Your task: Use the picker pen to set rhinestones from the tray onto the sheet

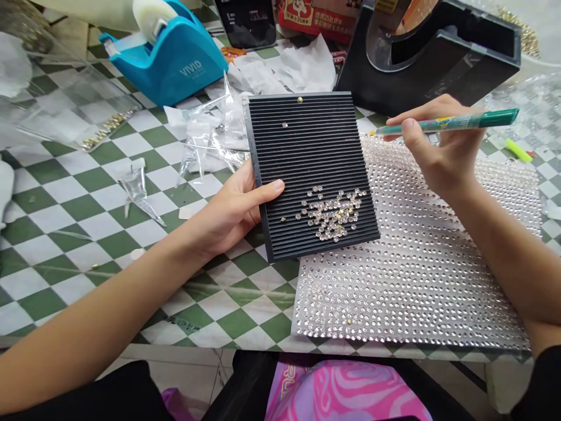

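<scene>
Black, finely grooved plastic makes up the ridged tray (302, 155), which the left hand (239, 204) grips by its left edge, thumb laid across the grooves and fingers underneath. The tray is held at a slant over the desk (236, 321), its lower right part overlapping a sheet (416, 292) set with close rows of glittering clear stones. Loose stones (333, 216), most of them clear and a few yellowish, are clustered in the tray's lower right part; one clear stone and one golden one sit apart near its top. The right hand (442, 146) pinches a green pen (464, 121) between thumb and fingers, the capped-looking end pointing right and the yellow tip pointing left, just beside the tray's right edge and near the top of the sheet; whether the tip touches the sheet, I cannot tell. Green and white checks cover the desk. Behind the tray stand a blue tape dispenser (175, 64) marked VIVID, with a roll in it, and a larger black dispenser (438, 82) to the right; a dark phone (249, 23) and a red package (315, 20) lie between them. Crumpled clear bags (204, 137) lie left of the tray, and farther left a clear container (92, 93) holds a row of golden pieces.
</scene>
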Motion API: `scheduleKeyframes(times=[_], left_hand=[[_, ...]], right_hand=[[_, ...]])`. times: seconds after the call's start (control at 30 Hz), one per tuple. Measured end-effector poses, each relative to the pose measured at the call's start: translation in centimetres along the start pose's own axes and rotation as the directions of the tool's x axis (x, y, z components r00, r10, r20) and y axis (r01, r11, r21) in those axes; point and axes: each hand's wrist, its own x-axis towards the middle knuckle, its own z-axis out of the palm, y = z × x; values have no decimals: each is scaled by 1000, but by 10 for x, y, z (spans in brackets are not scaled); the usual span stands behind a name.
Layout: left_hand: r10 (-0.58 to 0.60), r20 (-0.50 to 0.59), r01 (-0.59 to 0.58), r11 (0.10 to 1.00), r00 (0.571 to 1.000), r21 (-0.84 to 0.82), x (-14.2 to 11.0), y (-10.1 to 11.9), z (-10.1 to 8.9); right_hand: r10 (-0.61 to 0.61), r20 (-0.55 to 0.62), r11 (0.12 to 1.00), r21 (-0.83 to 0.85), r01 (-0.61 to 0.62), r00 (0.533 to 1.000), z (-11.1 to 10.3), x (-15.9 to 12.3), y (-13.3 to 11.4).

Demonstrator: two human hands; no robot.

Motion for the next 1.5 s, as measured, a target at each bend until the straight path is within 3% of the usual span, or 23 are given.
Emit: scheduleKeyframes(times=[0.1,0.2,0.37,0.47,0.8,0.87,0.93,1.0,1.07,1.23,1.5], left_hand=[[3,5,-3,1000,1000,13,0,-1,0],[2,6,-1,1000,1000,-1,-1,-2,-1],[19,64,-16,998,998,-53,-1,-4,-2],[24,67,-20,998,997,-66,1,-4,-2],[40,75,-35,997,996,-75,1,-5,-2],[40,72,-35,997,997,-72,0,-6,-2],[36,53,-34,998,998,-53,0,-6,-2],[30,30,-29,999,999,-33,1,-5,-2],[26,24,-26,999,999,-27,1,-5,-2],[7,30,-6,999,1000,-38,1,-4,-2],[1,35,0,999,999,-45,0,-3,-2]], right_hand=[[-10,-41,1000,29,11,999,-1,1,-6],[-42,-47,994,95,47,998,-5,1,-28],[-189,159,963,222,151,969,-10,-3,-74],[-201,243,962,232,144,949,-7,-7,-82],[-157,258,956,283,81,953,-6,-7,-78],[-124,186,958,278,68,975,-6,-5,-75],[-50,41,956,292,36,998,-1,-2,-65],[52,-102,934,358,-12,993,5,0,-49],[142,-160,910,410,-65,977,12,2,-30],[196,-98,941,298,-159,976,18,-1,2],[197,-53,961,209,-182,979,18,-3,4]])
